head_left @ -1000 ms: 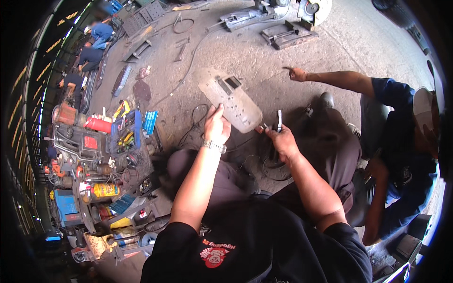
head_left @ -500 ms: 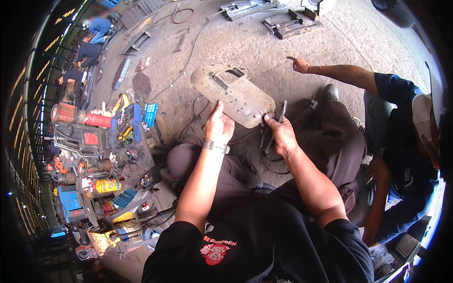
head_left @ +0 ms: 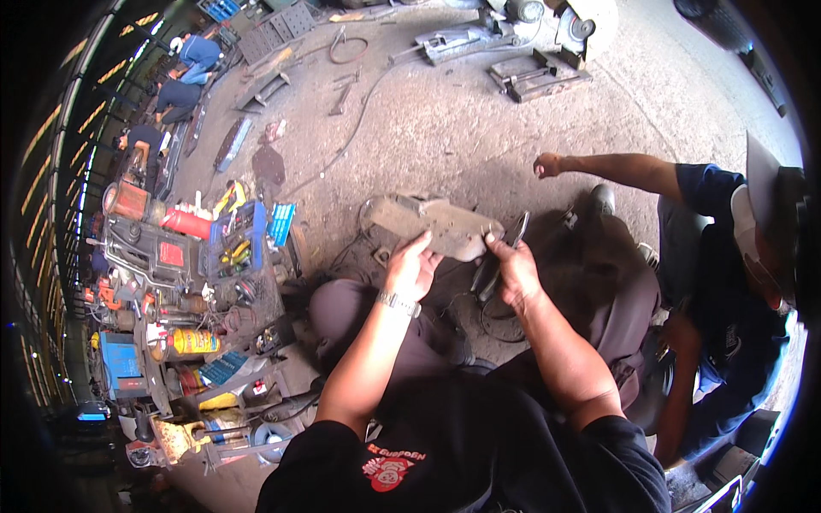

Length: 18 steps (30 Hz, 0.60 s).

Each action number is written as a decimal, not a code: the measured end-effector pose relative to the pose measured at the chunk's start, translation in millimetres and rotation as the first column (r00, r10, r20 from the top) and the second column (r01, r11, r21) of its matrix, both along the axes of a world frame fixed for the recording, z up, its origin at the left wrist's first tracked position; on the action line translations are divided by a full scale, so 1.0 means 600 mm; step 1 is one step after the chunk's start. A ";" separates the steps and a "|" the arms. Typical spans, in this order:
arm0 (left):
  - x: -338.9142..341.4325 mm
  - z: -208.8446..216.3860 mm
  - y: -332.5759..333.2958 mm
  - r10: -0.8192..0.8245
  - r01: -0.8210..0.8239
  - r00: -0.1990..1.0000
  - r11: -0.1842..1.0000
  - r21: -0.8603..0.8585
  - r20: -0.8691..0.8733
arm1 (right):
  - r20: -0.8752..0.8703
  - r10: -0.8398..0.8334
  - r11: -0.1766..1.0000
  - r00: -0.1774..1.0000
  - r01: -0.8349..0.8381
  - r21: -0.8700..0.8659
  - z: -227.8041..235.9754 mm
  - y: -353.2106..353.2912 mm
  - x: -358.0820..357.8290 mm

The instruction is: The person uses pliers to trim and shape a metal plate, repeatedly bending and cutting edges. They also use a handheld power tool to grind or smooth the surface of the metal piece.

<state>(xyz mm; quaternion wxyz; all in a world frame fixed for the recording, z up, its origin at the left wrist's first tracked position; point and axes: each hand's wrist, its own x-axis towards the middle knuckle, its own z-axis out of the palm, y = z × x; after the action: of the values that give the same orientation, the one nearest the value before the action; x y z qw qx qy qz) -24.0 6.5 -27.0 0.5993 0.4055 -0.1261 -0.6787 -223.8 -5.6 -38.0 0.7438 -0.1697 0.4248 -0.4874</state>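
Note:
Both of my hands hold a worn grey-beige plate point(head_left: 449, 227) over my lap. It is flat, with rounded ends, small holes and a raised rectangular frame at its far left part. My left hand point(head_left: 410, 272) supports the near edge, thumb on top; a metal watch is on that wrist. At the plate's right end, my right hand point(head_left: 516, 272) grips it between thumb and fingers. A slim dark metal tool point(head_left: 522, 226) also sticks out from the right hand; its kind cannot be made out. The fingers under the plate are partly hidden.
On the left stand an open blue tool case point(head_left: 235, 239), a red cylinder point(head_left: 186, 222), a yellow bottle point(head_left: 197, 341) and mixed tools. A co-worker's arm point(head_left: 616, 168) reaches in from the right. Metal frames point(head_left: 540, 77) and a cable lie on the far floor.
The plate has tilted, so its face shows more edge-on, and sits lower in view. The co-worker's pointing hand has curled its finger in. My view has shifted a little upward.

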 end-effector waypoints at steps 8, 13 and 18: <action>0.010 -0.022 0.029 -0.022 0.027 0.999 0.976 0.215 -0.025 | -0.050 -0.062 0.998 0.997 0.061 -0.020 0.026 0.018 0.010; 0.071 -0.009 0.036 -0.065 0.020 0.990 0.945 0.326 0.128 | -0.283 -0.105 0.994 0.953 0.093 -0.053 -0.004 0.013 -0.009; 0.251 0.044 -0.062 0.131 -0.255 0.813 0.956 0.145 0.568 | -0.414 -0.054 0.997 0.909 0.029 -0.065 -0.038 0.016 -0.021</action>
<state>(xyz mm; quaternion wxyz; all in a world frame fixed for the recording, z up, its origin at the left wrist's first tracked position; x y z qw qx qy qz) 126.5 -30.6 -0.7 0.5561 0.6566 -0.1778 -0.4775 -236.4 3.9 -61.1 0.6206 -0.2816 0.5627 -0.4678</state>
